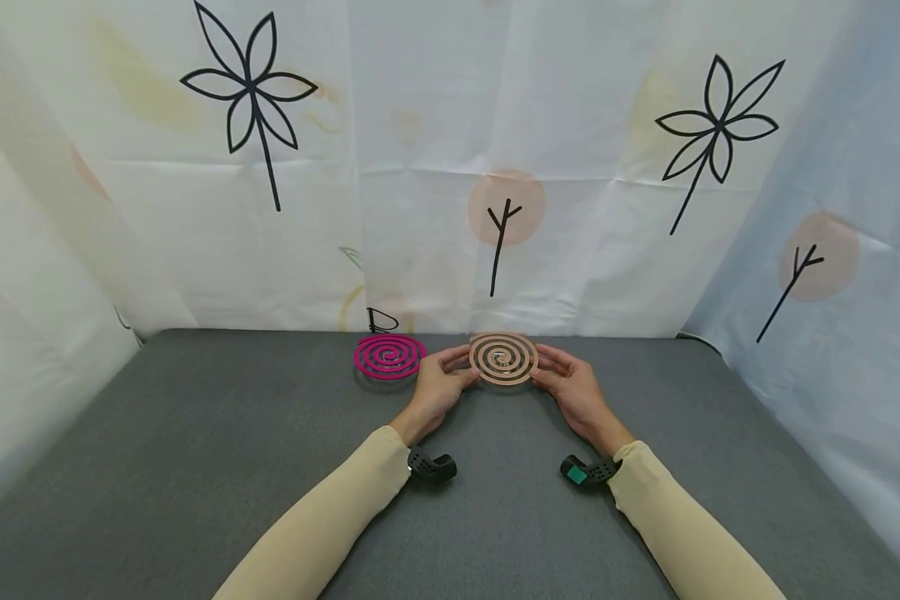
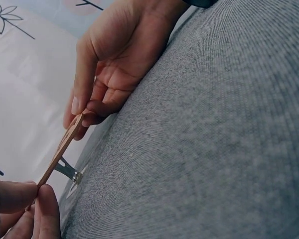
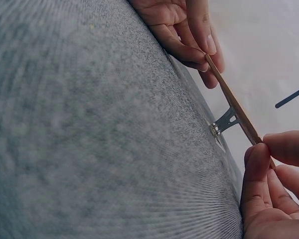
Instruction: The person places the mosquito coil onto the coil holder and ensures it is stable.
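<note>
Both hands pinch brown coil (image 1: 503,359) by opposite rims — left hand (image 1: 441,383), right hand (image 1: 572,387); coil flat, level on metal stand (image 3: 224,122); pink coil (image 1: 389,356) just left; grey surface (image 1: 195,467) open toward viewer.

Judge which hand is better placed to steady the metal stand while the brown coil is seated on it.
Probably the left hand. Both hands pinch the brown coil by opposite edges, above the metal stand. The right hand is equally near, so the edge is slight; the left also sits beside the pink coil.
</note>
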Tool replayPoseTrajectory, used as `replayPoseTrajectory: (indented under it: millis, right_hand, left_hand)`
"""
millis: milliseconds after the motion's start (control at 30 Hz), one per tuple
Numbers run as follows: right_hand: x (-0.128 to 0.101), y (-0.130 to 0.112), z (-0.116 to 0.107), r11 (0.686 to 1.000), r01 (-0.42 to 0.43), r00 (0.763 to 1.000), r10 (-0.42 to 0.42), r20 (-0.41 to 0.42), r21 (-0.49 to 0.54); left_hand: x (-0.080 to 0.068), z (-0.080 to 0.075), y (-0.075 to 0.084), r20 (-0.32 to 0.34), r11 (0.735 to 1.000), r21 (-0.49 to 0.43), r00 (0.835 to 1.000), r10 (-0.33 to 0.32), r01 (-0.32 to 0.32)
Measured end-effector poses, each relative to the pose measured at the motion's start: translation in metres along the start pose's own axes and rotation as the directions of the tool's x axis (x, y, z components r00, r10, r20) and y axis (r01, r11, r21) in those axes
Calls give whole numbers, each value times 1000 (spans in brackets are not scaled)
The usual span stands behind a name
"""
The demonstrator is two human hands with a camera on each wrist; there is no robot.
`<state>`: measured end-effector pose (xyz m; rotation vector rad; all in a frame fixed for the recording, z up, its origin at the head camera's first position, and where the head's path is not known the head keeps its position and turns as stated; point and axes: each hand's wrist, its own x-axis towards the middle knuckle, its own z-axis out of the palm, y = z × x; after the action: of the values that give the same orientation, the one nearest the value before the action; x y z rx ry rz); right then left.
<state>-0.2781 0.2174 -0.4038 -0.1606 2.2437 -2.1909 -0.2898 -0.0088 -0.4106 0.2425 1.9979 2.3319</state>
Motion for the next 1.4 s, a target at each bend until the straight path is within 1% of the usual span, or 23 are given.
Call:
replayPoseTrajectory:
  millis: [267,433,967,1133,1167,1333,1367,1400]
  right_hand:
    - [-2,-2,0,1000,-23,1000,23,-2,8]
    - [-2,-4,0,999,-26,1000,25,6,26]
    - [-1,-5,0,998,-43,999,43,10,42]
    - [2,-3,0,997,-52,999,52,-1,52]
    - [3,-3,1,997,-54,998,55,-7,53]
    - [4,-7,1,997,-63,997,64,-35,40]
    - [3,-8,1,997,-62,997,63,-39,37]
    - [3,-8,1,998,-59,997,60,-43,35]
  left_hand:
    - [0,-1,-1,7,999,46,1000,-6,5]
    - [0,0,-1,2,998,52,1000,-18,18]
    - [0,1,-1,-5,1000,-6,1000,-15,15]
    - [2,0,-1,-14,999,-11,999,-32,32]
    - [-1,1,3,-17,999,-5,999,-35,35]
    - [-5,1,6,-58,996,67,997,-56,60]
    - [-7,1,7,-66,994,89,996,-52,58]
    - [-6,0,4,-74,992,111,996,-55,63]
